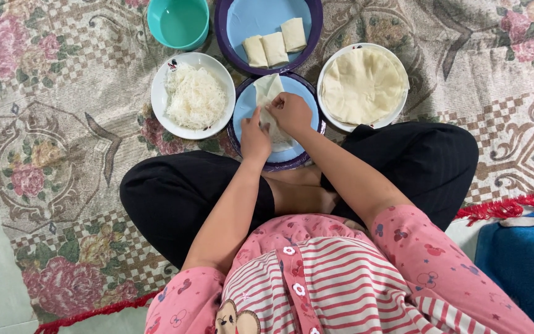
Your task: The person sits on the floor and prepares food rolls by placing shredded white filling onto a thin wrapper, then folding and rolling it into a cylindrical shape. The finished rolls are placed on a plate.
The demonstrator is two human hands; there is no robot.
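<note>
Hands meet on the wrapper [268,93] lying on your near blue plate [246,111]: left hand [255,137] and right hand [290,111] grip narrow, apparently pinching its fold. Noodle bowl [194,96] and wrapper stack [361,85] crowd both plate edges.

The person wears a pink pyjama top [316,278] with red and white stripes down the front, white flower buttons, short pink sleeves [431,260] printed with small red figures, and plain black trousers [174,198].
</note>
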